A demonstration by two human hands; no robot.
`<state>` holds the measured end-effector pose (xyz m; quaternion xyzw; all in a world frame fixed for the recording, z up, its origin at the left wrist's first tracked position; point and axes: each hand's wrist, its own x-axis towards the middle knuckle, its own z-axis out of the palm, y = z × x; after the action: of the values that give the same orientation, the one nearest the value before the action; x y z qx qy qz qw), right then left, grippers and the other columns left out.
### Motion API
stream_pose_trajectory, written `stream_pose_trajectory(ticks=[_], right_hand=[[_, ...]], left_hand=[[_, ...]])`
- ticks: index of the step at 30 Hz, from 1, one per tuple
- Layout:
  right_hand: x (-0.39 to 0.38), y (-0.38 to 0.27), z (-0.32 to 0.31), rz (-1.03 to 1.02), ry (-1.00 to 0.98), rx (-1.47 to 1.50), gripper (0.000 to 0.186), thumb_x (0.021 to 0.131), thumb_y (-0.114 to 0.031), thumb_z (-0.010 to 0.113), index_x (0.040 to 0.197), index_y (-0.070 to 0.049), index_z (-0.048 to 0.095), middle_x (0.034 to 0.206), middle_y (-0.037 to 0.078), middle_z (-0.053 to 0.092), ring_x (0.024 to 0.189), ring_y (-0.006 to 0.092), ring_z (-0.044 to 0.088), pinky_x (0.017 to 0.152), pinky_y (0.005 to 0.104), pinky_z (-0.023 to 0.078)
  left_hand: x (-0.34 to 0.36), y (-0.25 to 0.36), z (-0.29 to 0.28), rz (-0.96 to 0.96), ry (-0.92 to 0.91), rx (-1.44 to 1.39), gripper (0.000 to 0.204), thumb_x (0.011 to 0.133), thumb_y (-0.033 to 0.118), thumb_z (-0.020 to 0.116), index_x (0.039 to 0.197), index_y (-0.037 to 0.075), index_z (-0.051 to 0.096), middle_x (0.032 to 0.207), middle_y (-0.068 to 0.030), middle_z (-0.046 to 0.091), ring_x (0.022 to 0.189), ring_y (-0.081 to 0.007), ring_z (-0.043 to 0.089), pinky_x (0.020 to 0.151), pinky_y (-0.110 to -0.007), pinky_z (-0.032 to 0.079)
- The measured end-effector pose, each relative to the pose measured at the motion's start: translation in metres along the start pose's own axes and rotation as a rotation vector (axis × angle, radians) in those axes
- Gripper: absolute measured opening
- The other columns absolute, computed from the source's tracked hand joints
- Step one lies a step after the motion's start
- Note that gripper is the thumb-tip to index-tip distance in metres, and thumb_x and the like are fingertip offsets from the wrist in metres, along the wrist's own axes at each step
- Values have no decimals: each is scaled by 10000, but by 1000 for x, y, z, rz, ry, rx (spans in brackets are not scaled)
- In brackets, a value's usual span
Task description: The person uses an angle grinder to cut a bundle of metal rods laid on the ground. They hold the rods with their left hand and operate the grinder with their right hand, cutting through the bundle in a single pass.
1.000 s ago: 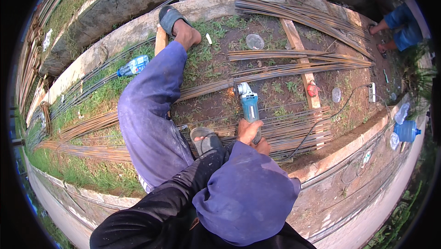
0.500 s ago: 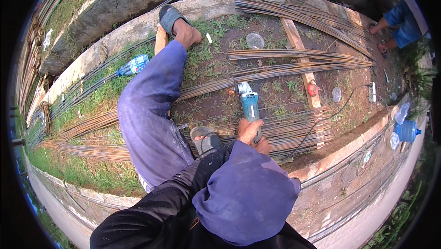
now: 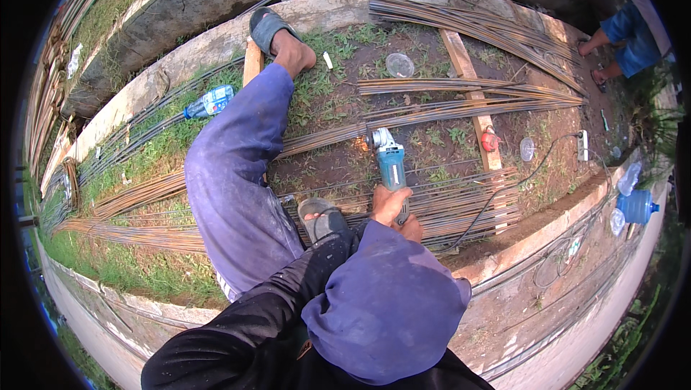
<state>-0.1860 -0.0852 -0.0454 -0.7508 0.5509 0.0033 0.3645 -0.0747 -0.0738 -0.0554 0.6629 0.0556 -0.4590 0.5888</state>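
Toward the plot's [image 3: 317, 174] far edge, rods [image 3: 324, 139] run crosswise to the upright-pointing grinder [image 3: 392, 170] I grip two-handed, left hand [image 3: 389, 205] nearer them, right hand [image 3: 412, 229] behind.

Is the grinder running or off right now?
Running: the grinder is throwing orange sparks beside the rusty bars.
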Motion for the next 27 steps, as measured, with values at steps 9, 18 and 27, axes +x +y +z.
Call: stream_pose_trajectory(ticks=[9,18,27], right_hand=[[-1,-9,-5,-24,-9,-55,435,720,-323,762,832,66,604,787,321,645,827,497,643,715,533,504],[-3,-9,-6,10,-9,-101,457,713,-334,775,837,73,605,796,321,649,826,498,644,734,529,506],[-1,-10,-2,44,-19,-78,466,718,-344,782,848,68,609,820,311,659,855,488,649,729,521,512]], left_hand=[[-2,3,-2,4,15,11,171,734,179,738,778,38,652,708,-15,608,648,-121,562,590,-338,429],[5,-10,0,6,36,75,164,746,149,731,828,21,670,717,-25,621,663,-121,576,607,-339,440],[3,-7,0,12,17,36,150,749,152,730,820,36,666,723,-15,622,655,-118,569,590,-336,426]])
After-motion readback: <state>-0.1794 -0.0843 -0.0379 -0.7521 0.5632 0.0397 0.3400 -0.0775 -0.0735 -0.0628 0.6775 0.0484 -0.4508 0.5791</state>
